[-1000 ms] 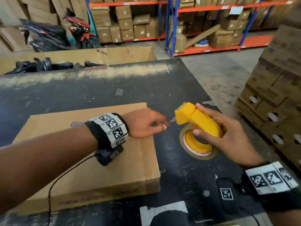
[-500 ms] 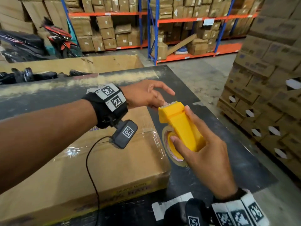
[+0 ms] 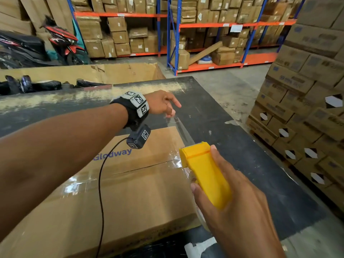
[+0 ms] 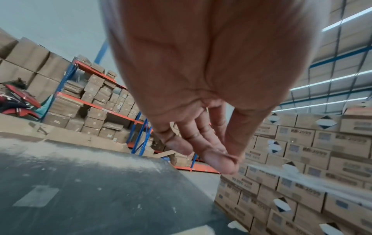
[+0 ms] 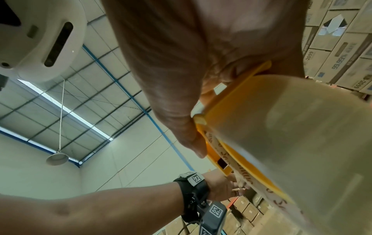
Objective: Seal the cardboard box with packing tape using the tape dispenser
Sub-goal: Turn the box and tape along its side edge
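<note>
We pinch the packing tape [image 3: 181,128] end in our left hand [image 3: 162,105] beyond the cardboard box [image 3: 130,187], the strip running back to the tape dispenser [image 3: 204,174] clamped in our right hand [image 3: 236,211].

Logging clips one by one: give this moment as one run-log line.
left hand: pinches tape end | right hand: grips tape dispenser | cardboard box: centre seam untaped

Taped flat cardboard box [image 3: 115,192], yellow dispenser [image 3: 202,174] alongside
</note>
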